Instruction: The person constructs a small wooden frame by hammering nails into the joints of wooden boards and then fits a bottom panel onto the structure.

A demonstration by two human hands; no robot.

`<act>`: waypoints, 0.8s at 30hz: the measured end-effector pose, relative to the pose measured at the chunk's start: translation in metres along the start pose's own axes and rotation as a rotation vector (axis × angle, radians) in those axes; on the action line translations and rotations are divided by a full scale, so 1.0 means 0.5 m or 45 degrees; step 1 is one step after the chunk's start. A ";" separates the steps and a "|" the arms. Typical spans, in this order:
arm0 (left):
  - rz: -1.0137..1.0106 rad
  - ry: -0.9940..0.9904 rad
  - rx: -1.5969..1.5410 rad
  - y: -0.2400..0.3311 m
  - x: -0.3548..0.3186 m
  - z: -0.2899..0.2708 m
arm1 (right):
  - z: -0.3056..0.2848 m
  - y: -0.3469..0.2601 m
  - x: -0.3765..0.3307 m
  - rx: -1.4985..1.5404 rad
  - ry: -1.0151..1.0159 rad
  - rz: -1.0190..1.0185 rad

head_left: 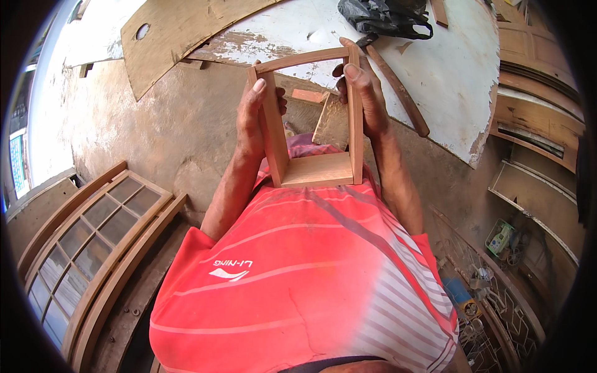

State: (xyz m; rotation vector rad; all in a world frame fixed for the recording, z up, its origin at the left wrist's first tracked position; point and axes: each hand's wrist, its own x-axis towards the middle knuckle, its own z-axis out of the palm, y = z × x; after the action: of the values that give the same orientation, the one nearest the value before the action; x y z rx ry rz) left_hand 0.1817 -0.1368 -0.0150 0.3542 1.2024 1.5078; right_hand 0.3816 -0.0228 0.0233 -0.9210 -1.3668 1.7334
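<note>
Left hand (pixel 252 121), right hand (pixel 367 99) grip clamped on wooden frame (pixel 314 168) side rails; frame's near end hidden behind red shirt (pixel 298 267).

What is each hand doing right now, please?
Left hand: closed on the left side of the wooden frame.
Right hand: closed on the frame's right side.

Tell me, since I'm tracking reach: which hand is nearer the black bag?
Right. The right hand grips the frame just below the black bag; the left hand holds the frame's far side.
</note>
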 end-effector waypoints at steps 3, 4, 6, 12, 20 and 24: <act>0.066 -0.054 -0.067 0.006 0.030 0.022 | -0.016 -0.020 0.026 -0.135 0.013 -0.058; 0.098 -0.070 -0.092 0.013 0.041 0.032 | -0.022 -0.031 0.037 -0.159 -0.005 -0.064; 0.228 -0.169 0.056 0.040 0.082 0.057 | -0.036 -0.063 0.070 -0.206 0.024 -0.192; 1.134 0.080 0.819 0.153 0.153 0.158 | -0.055 -0.117 0.118 -0.297 0.310 -0.716; 0.889 -0.392 0.594 0.060 0.104 0.239 | -0.015 -0.082 0.079 -0.385 0.338 -0.806; 1.002 -0.306 0.726 0.038 0.132 0.206 | -0.141 -0.047 0.023 -1.243 0.499 -0.646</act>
State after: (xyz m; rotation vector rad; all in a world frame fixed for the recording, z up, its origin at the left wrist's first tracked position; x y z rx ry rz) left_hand 0.2271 -0.0275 0.0207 1.4845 1.3529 1.6591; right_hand 0.4405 0.0233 0.0326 -1.1764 -1.9541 0.4141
